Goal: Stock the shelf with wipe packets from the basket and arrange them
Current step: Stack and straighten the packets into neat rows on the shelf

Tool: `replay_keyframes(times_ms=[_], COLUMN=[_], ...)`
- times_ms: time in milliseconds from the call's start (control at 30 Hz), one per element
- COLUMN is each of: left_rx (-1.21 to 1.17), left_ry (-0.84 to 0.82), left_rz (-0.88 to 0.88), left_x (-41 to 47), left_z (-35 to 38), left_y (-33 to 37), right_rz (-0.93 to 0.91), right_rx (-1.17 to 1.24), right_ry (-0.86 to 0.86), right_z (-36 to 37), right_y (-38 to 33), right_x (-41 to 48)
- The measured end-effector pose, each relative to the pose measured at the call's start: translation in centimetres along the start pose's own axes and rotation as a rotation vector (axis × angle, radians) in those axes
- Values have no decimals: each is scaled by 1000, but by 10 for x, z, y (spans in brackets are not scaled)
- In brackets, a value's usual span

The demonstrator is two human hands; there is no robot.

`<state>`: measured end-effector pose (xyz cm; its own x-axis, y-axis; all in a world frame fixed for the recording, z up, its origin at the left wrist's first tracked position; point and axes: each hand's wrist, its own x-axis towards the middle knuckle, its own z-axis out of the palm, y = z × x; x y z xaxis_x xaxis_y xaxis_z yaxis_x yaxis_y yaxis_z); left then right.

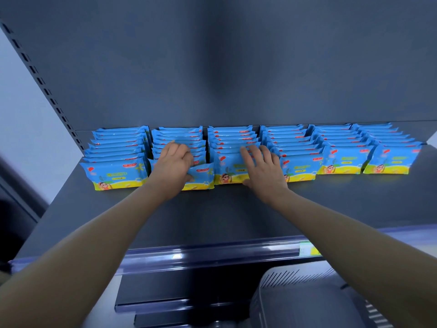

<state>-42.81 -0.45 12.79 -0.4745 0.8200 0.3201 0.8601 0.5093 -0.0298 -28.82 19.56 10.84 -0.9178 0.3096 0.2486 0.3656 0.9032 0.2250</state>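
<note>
Blue and yellow wipe packets stand upright in several rows on the dark grey shelf (212, 209), against its back wall. My left hand (176, 165) grips the front packet of the second row (201, 177), fingers over its top edge and thumb on its face. My right hand (262, 171) lies flat with spread fingers on the front packet of the third row (228, 170). The leftmost row (118, 172) and the rows to the right (343, 162) stand untouched. The basket (314, 301) is grey, at the bottom right below the shelf.
A clear price rail (212, 255) with a yellow-green label (308, 250) runs along the shelf's front edge. A slotted upright (40, 79) borders the shelf on the left. Bare shelf surface lies in front of the packets. Lower shelf edges (179, 304) show underneath.
</note>
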Motion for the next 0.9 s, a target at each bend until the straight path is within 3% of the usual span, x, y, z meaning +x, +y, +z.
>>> replay_keyframes(times_ms=[233,567,767,900], left_rx=[-99,13,51,188], left_ry=[35,73,121,-86], left_rz=[101,104,85,-77], left_x=[29,64,45,24], left_z=[6,23,16,12], left_y=[46,93,62,20], right_rz=[-26,-68,-61,-69], right_rx=[50,72,5,-43], right_ry=[55,46,-9,3], right_z=[-10,-11,4,7], right_y=[14,21,20,21], right_x=[-9,-10,-1,4])
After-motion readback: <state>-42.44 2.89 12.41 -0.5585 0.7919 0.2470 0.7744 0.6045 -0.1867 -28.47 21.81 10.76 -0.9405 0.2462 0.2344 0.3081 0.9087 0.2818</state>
